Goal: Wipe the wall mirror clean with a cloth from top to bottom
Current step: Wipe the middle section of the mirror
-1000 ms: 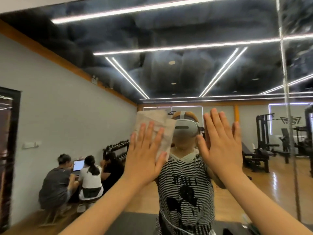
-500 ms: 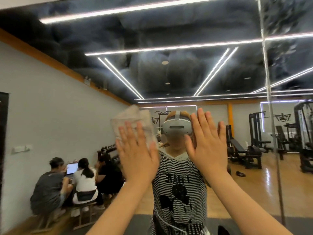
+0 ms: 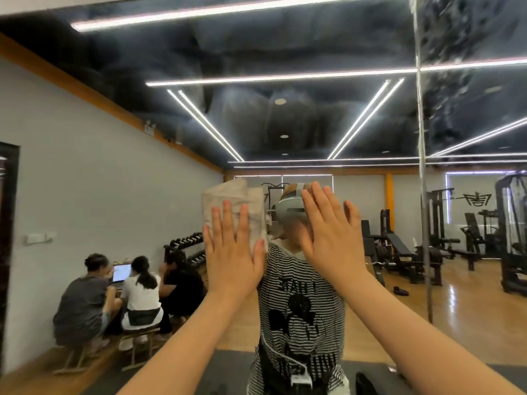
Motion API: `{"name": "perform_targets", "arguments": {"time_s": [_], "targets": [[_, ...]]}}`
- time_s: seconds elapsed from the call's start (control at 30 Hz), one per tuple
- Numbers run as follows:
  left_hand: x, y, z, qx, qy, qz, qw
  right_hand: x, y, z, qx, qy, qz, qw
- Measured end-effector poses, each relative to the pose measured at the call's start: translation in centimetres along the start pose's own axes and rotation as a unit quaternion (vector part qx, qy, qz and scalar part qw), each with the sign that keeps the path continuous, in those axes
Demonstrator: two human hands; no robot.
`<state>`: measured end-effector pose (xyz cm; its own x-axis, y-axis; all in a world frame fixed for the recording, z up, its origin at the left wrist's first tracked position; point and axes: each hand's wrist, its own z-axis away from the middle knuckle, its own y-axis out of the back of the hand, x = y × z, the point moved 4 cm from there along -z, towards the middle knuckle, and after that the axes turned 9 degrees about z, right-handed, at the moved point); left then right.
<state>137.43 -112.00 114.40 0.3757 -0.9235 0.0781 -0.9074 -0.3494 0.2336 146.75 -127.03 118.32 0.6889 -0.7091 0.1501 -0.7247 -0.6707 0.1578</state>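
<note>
Wall mirror (image 3: 285, 124) fills nearly the whole view, reflecting a gym room. Both arms raised toward the glass at about head height.

Left hand (image 3: 231, 252): fingers straight and spread, palm flat, pressing a cloth (image 3: 228, 195) against the mirror. Not gripping it, just flat pressure. Cloth is pale, crumpled, its upper part sticking out above the fingertips, right edge showing past the index finger and thumb.

Right hand (image 3: 330, 238): also flat and spread, fingers straight, holding nothing. Palm faces the glass just right of the cloth; cannot tell if it actually touches the surface. The two hands are near each other, not touching.

Between and behind the hands, the reflection shows the person wearing a white headset (image 3: 288, 206) and a black-and-white striped shirt (image 3: 299, 309), with a white cable running down to a small white box at the waist.

Vertical seam (image 3: 422, 166) between mirror panels runs down the right side. Panel right of it looks streaky up top.

Reflected: three people (image 3: 131, 292) seated on low stools around a laptop (image 3: 121, 272) at lower left, dumbbell rack (image 3: 188, 246) behind them, weight machines (image 3: 427, 246) at right, wooden floor, dark ceiling with strip lights (image 3: 279, 76).
</note>
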Motion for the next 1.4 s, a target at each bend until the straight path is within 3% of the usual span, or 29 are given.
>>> {"name": "perform_targets", "arguments": {"time_s": [0.1, 0.3, 0.5, 0.73, 0.87, 1.03, 1.1, 1.17, 1.27, 1.4], "targets": [[0.0, 0.3, 0.0, -0.003, 0.002, -0.008, 1.0, 3.0, 1.7, 0.2, 0.008, 0.034, -0.006, 0.999], [-0.1, 0.5, 0.1, -0.004, 0.008, 0.008, 1.0, 12.4, 1.4, 2.7, -0.022, 0.02, 0.05, 0.998], [-0.4, 1.8, -1.3, 0.046, -0.016, 0.052, 0.997, 13.5, 0.3, 3.5, -0.005, 0.049, 0.057, 0.997], [4.7, -0.9, -1.6, 0.065, 0.114, 0.038, 0.991, 13.6, -0.1, 3.6, 0.007, 0.042, 0.054, 0.998], [11.0, -2.3, -2.3, 0.058, 0.014, 0.012, 0.998, 13.7, 0.1, 3.6, 0.008, 0.043, 0.053, 0.998], [8.8, -2.1, -2.7, 0.009, -0.096, -0.017, 0.995, 13.9, 0.2, 3.5, 0.001, 0.049, 0.043, 0.998], [5.9, -1.3, -3.1, 0.021, -0.052, -0.018, 0.998, 13.9, 0.2, 3.6, 0.004, 0.047, 0.041, 0.998], [3.7, -0.4, -3.4, 0.039, 0.043, 0.007, 0.998, 13.8, 0.2, 3.6, 0.011, 0.047, 0.042, 0.998], [4.0, -0.2, -3.4, 0.069, 0.141, 0.036, 0.987, 13.7, 0.2, 3.8, 0.035, 0.039, 0.036, 0.998], [7.7, -1.5, -3.2, 0.067, 0.168, 0.052, 0.982, 14.1, 0.4, 4.1, 0.069, -0.017, 0.019, 0.997]]}}
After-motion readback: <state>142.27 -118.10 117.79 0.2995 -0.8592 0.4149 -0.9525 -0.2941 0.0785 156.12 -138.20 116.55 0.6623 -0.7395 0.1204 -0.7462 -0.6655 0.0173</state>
